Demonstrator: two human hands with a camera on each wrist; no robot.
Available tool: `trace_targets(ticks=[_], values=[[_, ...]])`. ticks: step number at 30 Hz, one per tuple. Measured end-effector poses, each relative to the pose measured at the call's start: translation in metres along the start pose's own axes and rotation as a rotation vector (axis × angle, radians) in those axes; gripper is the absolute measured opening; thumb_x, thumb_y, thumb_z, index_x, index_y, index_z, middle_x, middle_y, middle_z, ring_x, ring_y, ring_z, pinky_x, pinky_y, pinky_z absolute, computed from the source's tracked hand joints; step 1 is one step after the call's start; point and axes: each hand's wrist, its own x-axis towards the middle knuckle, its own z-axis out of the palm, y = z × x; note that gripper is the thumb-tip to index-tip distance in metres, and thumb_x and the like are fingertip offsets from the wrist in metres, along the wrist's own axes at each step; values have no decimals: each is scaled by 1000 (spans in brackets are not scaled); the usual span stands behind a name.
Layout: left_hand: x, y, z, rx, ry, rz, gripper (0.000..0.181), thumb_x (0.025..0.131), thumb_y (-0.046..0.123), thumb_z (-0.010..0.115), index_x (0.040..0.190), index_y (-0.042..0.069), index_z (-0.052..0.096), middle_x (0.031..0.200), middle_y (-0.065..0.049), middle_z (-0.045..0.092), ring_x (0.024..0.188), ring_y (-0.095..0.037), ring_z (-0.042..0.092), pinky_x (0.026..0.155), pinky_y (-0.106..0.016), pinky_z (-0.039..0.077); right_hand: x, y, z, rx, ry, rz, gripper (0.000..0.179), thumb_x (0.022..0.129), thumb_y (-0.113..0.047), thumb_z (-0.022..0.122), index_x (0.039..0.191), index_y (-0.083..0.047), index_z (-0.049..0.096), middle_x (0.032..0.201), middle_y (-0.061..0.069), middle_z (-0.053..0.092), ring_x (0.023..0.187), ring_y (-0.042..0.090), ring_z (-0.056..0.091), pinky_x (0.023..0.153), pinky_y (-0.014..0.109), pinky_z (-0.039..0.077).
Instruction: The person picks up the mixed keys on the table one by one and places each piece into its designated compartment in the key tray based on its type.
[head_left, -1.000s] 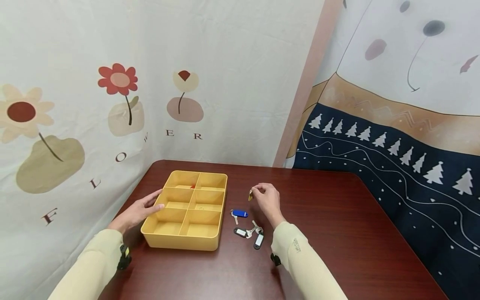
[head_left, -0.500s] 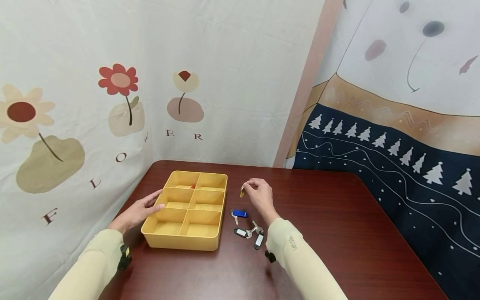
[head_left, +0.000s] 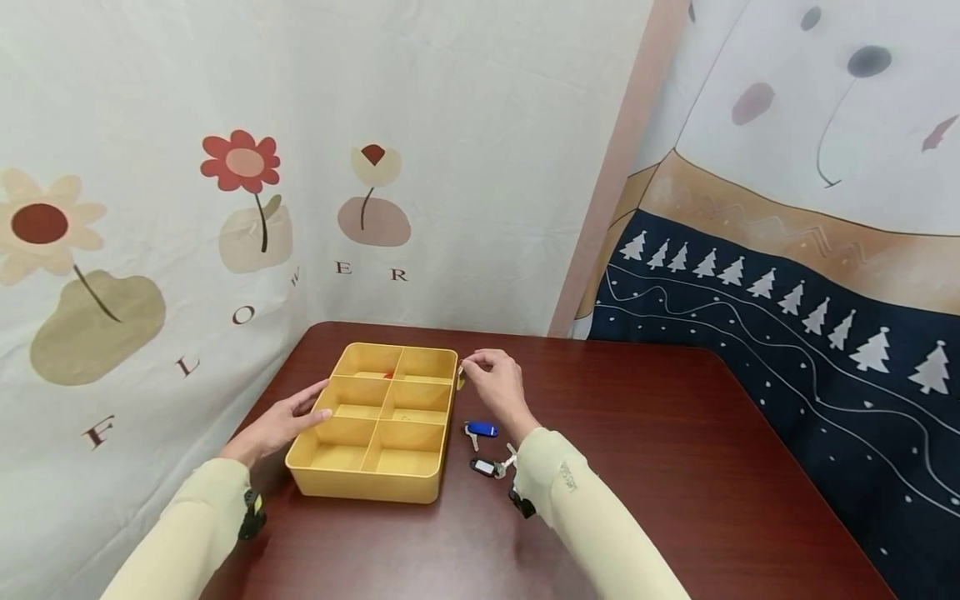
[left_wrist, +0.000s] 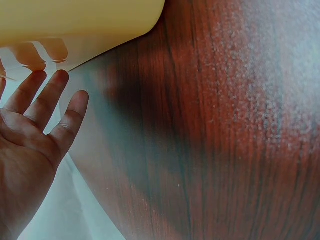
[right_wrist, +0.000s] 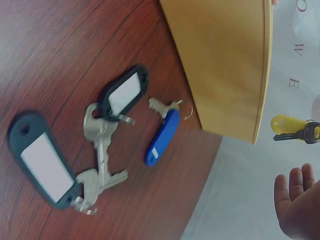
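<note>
Yellow key tag (head_left: 461, 382), pinched by the right hand (head_left: 497, 383), is apparently being stowed. Next likely calls for lifting it into the box (head_left: 363, 487), left hand (head_left: 273, 427) outstretched opposite.

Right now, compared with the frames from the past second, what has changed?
The right hand has moved left, bringing the yellow-tagged key close to the right rim of the yellow box; its grip was not released. The right sleeve now covers one black tag in the head view. Unchanged: the left hand at the box's left side, the box, and the blue-tagged key.
</note>
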Motion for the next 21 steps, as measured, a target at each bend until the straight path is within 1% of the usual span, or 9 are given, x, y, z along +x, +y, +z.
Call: trace_targets(ticks=[3, 6, 8, 13, 15, 17, 21], values=[[1, -1, 0, 6, -3, 9, 75, 102, 25, 58, 158, 0, 15, 153, -36, 24, 138, -49, 33, 105, -58, 39, 0, -2, 6, 28, -19, 15, 12, 90, -22, 72, 88, -12, 79, 108, 2, 70, 105, 20, 62, 91, 39, 49], [2, -2, 0, 1, 5, 2, 74, 102, 25, 58, 158, 1, 15, 153, -35, 25, 138, -48, 33, 105, -57, 39, 0, -4, 13, 49, -35, 28, 13, 90, -24, 73, 89, -12, 79, 107, 1, 70, 104, 19, 62, 88, 37, 50], [2, -2, 0, -3, 7, -1, 75, 102, 26, 58, 158, 1, 15, 154, -35, 24, 138, -48, 32, 105, -57, 38, 0, -5, 17, 64, -47, 30, 13, 90, -24, 72, 89, -13, 79, 103, 0, 71, 100, 18, 62, 84, 36, 50], [2, -3, 0, -7, 6, -2, 75, 102, 26, 58, 158, 2, 14, 154, -34, 23, 139, -48, 31, 106, -57, 38, -1, -6, 28, 79, -83, 22, 12, 91, -22, 72, 87, -14, 79, 89, -3, 72, 84, 13, 62, 71, 31, 49], [2, -3, 0, -17, 13, -9, 75, 102, 26, 59, 159, 3, 15, 155, -33, 23, 139, -46, 32, 106, -57, 38, -2, -6, 33, 74, -93, 27, 12, 91, -23, 72, 86, -14, 79, 87, -5, 71, 82, 11, 60, 70, 30, 49], [1, -3, 0, -14, 8, -4, 74, 102, 25, 58, 159, 3, 15, 155, -33, 23, 139, -47, 32, 106, -57, 38, -3, -6, 37, 69, -101, 34, 12, 91, -24, 73, 86, -15, 78, 89, -6, 70, 82, 10, 59, 71, 29, 49], [1, -2, 1, -4, 13, -9, 75, 102, 27, 59, 159, 4, 16, 155, -33, 23, 139, -47, 32, 106, -58, 37, -5, -7, 46, 57, -119, 39, 12, 90, -24, 73, 86, -14, 79, 91, -5, 71, 83, 10, 59, 74, 29, 48]])
